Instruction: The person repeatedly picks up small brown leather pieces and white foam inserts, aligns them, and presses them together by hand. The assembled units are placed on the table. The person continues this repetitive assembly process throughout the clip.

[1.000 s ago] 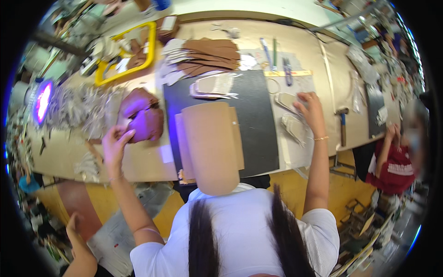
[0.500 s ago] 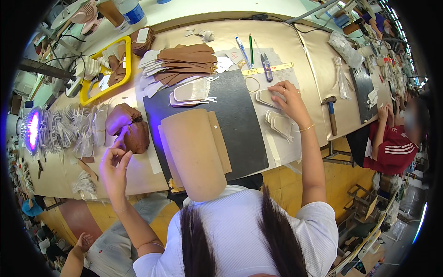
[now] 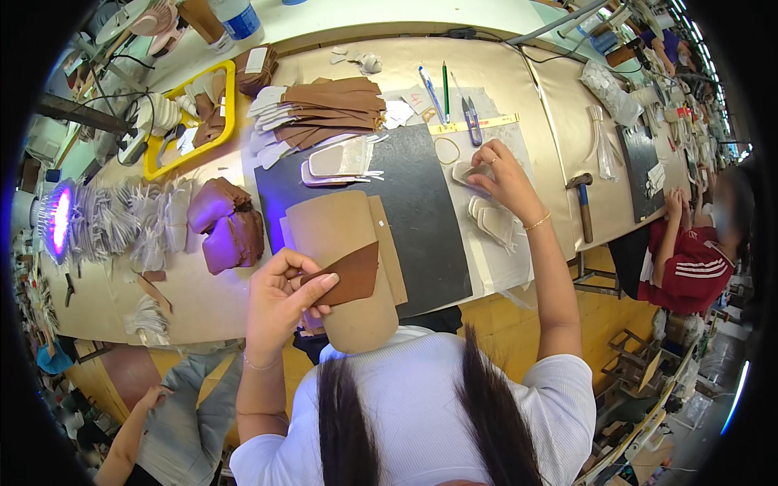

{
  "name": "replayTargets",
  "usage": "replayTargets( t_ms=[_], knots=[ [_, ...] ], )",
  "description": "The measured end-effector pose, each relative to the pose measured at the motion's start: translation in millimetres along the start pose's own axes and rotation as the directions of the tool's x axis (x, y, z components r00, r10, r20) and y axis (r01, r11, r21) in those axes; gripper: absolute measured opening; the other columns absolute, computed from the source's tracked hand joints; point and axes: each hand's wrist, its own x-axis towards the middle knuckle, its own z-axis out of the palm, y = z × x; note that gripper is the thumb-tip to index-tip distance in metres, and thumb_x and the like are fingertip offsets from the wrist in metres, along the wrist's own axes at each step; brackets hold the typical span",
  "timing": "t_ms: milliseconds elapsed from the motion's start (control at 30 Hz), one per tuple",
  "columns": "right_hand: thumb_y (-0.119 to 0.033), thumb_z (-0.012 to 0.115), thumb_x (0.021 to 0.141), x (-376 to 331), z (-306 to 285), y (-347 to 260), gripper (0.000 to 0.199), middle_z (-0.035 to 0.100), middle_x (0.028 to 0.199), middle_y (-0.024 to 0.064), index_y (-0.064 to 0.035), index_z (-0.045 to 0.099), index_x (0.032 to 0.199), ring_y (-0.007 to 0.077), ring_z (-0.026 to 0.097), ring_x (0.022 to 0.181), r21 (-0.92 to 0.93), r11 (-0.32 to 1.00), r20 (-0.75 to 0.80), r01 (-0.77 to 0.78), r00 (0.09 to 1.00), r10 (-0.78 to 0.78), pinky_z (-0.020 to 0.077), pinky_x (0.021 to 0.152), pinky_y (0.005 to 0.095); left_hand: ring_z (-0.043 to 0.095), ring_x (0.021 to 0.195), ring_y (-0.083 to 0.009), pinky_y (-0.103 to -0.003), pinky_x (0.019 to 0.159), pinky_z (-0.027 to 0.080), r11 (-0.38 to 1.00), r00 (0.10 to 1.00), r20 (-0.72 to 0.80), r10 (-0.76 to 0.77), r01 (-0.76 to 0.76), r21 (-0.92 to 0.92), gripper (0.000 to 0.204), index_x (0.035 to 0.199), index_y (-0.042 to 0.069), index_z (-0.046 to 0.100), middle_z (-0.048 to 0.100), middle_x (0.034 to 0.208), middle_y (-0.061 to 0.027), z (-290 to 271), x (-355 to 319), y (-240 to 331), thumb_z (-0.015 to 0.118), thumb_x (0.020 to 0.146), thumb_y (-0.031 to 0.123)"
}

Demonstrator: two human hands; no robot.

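Observation:
A brown leather piece (image 3: 353, 274) is pinched between the thumb and fingers of my left hand (image 3: 288, 296), over a curved tan board (image 3: 328, 219). My right hand (image 3: 504, 176) reaches to the far right of the black mat and pinches the edge of a pale, rounded piece (image 3: 463, 172) in a small pile. Just nearer than it lies a second pile of pale pieces (image 3: 493, 219). Other pale pieces (image 3: 340, 159) lie on the black mat (image 3: 421, 211) beyond the board. A stack of folded brown leather pieces (image 3: 231, 235) sits to the left.
Beyond the mat are fanned brown strips (image 3: 332, 105), scissors (image 3: 472, 121), pens and a yellow ruler (image 3: 502, 121). A yellow tray (image 3: 232, 105) stands far left, near a glowing lamp (image 3: 58, 220). A hammer (image 3: 582, 206) lies right; a co-worker in red (image 3: 681, 263) sits beyond it.
My left hand has come from the brown leather stack toward me, bringing one leather piece over the curved board. My right hand's fingers have closed on the pale piece.

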Motion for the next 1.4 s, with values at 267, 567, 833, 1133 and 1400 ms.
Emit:
replayTargets(
  t_ms=[267,567,833,1133,1400],
  knots=[
    [-0.002,0.069,0.074,-5.3,-17.6,9.0,0.032,0.06,0.086,0.0102,-0.005,0.052,0.101,0.0287,0.059,0.082,0.049,0.998,0.173,-0.05,0.984,0.041,0.0455,0.074,0.0358,0.06,0.054,-0.0089,-0.018,0.046,0.047,1.0,1.0,-0.014,-0.014,0.014,-0.02,0.014,0.093,-0.003,0.056,0.062,0.073,-0.007,-7.5,-4.1,-3.3,0.065,0.084,0.002],
    [-0.006,0.056,0.088,14.1,-46.3,19.7,0.021,0.063,0.096,0.012,-0.0063,0.05,0.108,0.0264,0.061,0.089,0.034,0.965,0.476,-0.26,0.853,0.213,0.046,0.078,0.0336,0.062,0.052,-0.0131,-0.021,0.045,0.049,0.997,0.997,-0.025,-0.072,0.071,-0.03,0.014,0.095,-0.005,0.056,0.064,0.071,-0.0103,-19.1,-6.4,-11.5,0.059,0.089,0.007],
    [-0.003,0.056,0.089,26.3,-60.3,-11.1,0.026,0.056,0.09,-0.0005,-0.0067,0.051,0.115,0.0084,0.051,0.073,0.224,0.961,0.205,-0.165,0.972,0.119,0.0438,0.067,0.0216,0.065,0.055,-0.0171,-0.023,0.047,0.052,0.986,0.988,-0.014,-0.151,0.149,-0.074,0.017,0.096,-0.005,0.057,0.065,0.075,-0.012,-22.3,-9.2,-11.6,0.06,0.089,0.01],
    [-0.013,0.071,0.08,24.5,-22.4,-185.8,0.02,0.06,0.082,0.0038,-0.0002,0.067,0.095,0.0098,0.057,0.073,0.658,0.728,0.374,-0.192,0.922,-0.095,0.0455,0.065,0.0222,0.068,0.063,-0.0195,-0.023,0.052,0.054,0.959,0.975,0.072,-0.208,0.218,-0.183,0.03,0.088,-0.001,0.058,0.06,0.072,-0.006,-35.3,-7.8,-13.9,0.058,0.092,0.029],
    [-0.018,0.074,0.077,44.3,14.7,-213.6,0.023,0.066,0.074,0.0085,-0.002,0.07,0.093,0.012,0.06,0.063,0.51,0.848,0.536,-0.143,0.824,-0.183,0.0472,0.06,0.0246,0.068,0.063,-0.0195,-0.023,0.054,0.056,0.968,0.984,0.08,-0.16,0.173,-0.181,0.036,0.091,-0.006,0.059,0.064,0.075,-0.0124,-33.9,-8.9,-9.3,0.05,0.096,0.028]
  ],
)
